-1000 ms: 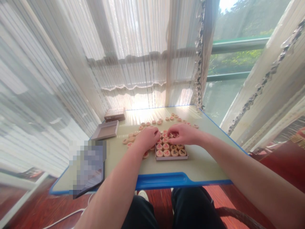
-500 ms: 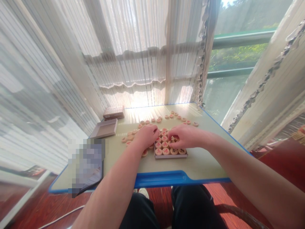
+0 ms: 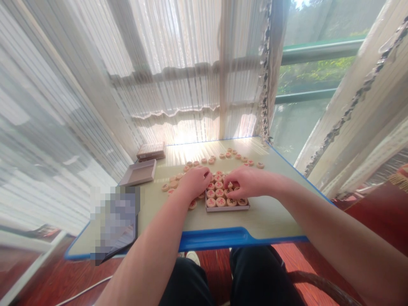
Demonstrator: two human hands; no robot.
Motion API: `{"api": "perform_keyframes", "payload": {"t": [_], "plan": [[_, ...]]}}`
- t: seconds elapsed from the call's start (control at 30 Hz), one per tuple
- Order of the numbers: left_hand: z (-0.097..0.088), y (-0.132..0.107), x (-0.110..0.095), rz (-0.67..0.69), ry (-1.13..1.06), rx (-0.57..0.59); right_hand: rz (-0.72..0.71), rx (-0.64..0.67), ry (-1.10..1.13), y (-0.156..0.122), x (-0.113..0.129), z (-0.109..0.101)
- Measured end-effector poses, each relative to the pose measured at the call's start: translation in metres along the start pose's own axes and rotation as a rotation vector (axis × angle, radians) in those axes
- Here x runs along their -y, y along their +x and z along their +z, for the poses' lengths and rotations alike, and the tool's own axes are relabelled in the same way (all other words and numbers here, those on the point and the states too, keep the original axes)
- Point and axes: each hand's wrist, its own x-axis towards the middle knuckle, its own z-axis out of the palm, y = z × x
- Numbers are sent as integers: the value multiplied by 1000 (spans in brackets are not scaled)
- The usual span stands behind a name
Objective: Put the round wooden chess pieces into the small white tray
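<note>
A shallow box (image 3: 227, 208) of round wooden Chinese chess pieces (image 3: 220, 193) stands near the table's middle. Its pieces lie in rows, with red characters on the left and black ones on the right. Over the right side of the box, my right hand (image 3: 242, 182) has thumb and fingers curled around a Chinese chess piece (image 3: 230, 185). My left hand (image 3: 196, 182) rests at the box's left edge, fingers bent and closed, and whatever they hold is hidden. Loose pieces (image 3: 165, 187) lie to the left of that hand, partly covered by it.
More loose pieces (image 3: 238, 157) are scattered across the back of the table (image 3: 270, 221). An open box lid (image 3: 139, 172) and a stack of flat boxes (image 3: 151, 150) sit at the left. A blurred tablet-like device (image 3: 123, 225) lies at the front left. A blue tray edge (image 3: 213, 239) runs along the front.
The view has shifted slightly. Both hands stay almost in place at the box, and the pieces look unchanged.
</note>
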Motion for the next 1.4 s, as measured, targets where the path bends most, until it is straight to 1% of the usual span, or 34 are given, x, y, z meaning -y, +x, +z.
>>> {"api": "perform_keyframes", "payload": {"t": [0.43, 0.63, 0.87, 1.0, 1.03, 1.07, 1.1, 1.2, 1.23, 1.27, 1.3, 1.4], "plan": [[1, 1, 2, 17, -6, -13, -15, 27, 1, 1, -1, -4], [1, 0, 2, 17, 2, -9, -22, 16, 30, 0, 0, -4], [2, 0, 2, 25, 5, -6, 3, -2, 54, -4, 3, -11], [1, 0, 2, 20, 0, -9, -15, -12, 47, -3, 3, -9], [1, 0, 2, 20, 0, -9, -18, -32, 37, -2, 1, -8], [1, 0, 2, 22, -1, -7, -16, -79, 23, 0, -1, -6], [1, 0, 2, 23, 0, -6, -10, -154, 7, 3, -4, -3], [1, 1, 2, 25, 2, -8, 39, -478, -45, 13, -22, 4], [2, 1, 2, 25, 3, -9, 68, -548, -63, 16, -31, 7], [2, 1, 2, 24, 4, -10, 102, -589, -77, 20, -39, 10], [2, 1, 2, 23, 4, -10, 139, -597, -86, 22, -48, 13], [3, 1, 4, 13, 5, -9, 246, -542, -77, 28, -66, 20]]}}
